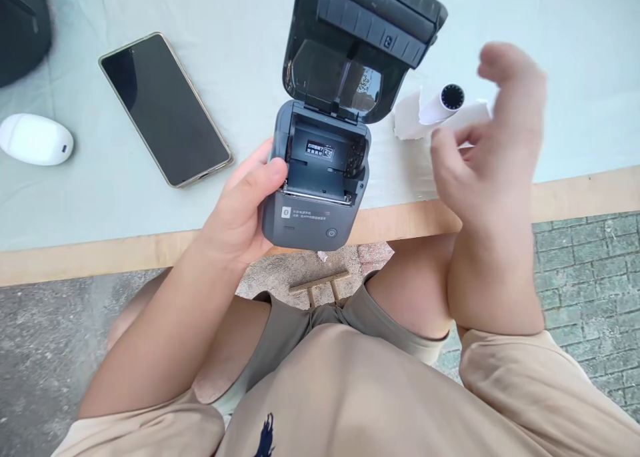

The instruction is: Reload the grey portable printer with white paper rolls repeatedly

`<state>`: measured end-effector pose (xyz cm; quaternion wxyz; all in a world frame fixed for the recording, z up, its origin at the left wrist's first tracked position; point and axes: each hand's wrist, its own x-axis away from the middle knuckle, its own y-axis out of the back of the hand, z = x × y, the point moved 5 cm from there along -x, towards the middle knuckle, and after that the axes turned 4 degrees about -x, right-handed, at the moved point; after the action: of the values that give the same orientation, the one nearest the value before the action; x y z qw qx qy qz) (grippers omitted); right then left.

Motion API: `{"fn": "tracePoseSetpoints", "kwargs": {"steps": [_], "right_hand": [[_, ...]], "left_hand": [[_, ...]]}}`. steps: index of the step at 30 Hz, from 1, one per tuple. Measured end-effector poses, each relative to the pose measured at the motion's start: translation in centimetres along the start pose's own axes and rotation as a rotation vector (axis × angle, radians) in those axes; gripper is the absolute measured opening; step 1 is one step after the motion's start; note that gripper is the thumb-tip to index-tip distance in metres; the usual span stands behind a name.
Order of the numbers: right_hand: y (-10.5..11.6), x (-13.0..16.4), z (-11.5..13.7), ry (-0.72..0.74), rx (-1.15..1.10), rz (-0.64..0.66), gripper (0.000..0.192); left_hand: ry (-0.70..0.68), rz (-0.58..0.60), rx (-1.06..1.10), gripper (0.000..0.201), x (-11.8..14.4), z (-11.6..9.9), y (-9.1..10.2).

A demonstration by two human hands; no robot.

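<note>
My left hand (255, 190) is wrapped round the left side of a small dark grey label printer (315, 220), its thumb on the rim. The printer's lid (350, 77) stands raised, and the roll bay inside holds no roll. A power button shows on the front face. To the right, my right hand (493, 130) hovers with fingers apart and bent, slightly blurred, and nothing shows in its grasp. Beside its fingertips, a white paper roll (440, 105) with a black core end lies on a torn white paper piece (409, 117).
A smartphone (167, 114) with a dark screen lies on the pale blue tablecloth (240, 57), left of the printer. Farther left are a white earbud case (36, 139) and a black object (23, 30), cut off by the frame. The wooden table edge (90, 260) runs above my lap.
</note>
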<state>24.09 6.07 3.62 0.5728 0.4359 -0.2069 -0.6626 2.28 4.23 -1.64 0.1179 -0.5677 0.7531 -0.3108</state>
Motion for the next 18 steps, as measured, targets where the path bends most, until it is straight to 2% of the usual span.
{"fn": "tracePoseSetpoints", "kwargs": {"steps": [3,5,8,11,13,15,17,18], "right_hand": [[-1.4,-0.8,-1.1,-0.106,0.092,0.079,0.048],[-1.6,-0.9,-1.1,-0.118,0.011,0.049,0.043],[-1.4,-0.4,-0.4,-0.161,-0.338,-0.059,0.047],[-1.5,-0.1,0.1,-0.261,-0.771,-0.116,0.036],[-2.1,0.0,0.4,-0.390,-1.080,-0.066,0.036],[-3.2,0.1,1.1,-0.548,-1.331,0.098,0.043],[-4.0,0.4,1.8,-0.648,-1.430,0.239,0.051],[-4.2,0.5,2.0,-0.667,-1.421,0.256,0.056]], "left_hand": [[0.012,0.006,0.002,0.024,0.2,0.1,0.1],[0.022,0.013,0.021,0.024,0.3,0.2,0.2],[0.024,0.029,0.040,0.025,0.3,0.3,0.4],[0.047,0.036,0.030,0.031,0.2,0.5,0.5],[0.060,0.038,0.025,0.033,0.2,0.7,0.6],[0.051,0.049,0.033,0.033,0.2,0.7,0.6],[0.044,0.062,0.050,0.031,0.2,0.6,0.6],[0.045,0.068,0.059,0.030,0.2,0.6,0.5]]}}
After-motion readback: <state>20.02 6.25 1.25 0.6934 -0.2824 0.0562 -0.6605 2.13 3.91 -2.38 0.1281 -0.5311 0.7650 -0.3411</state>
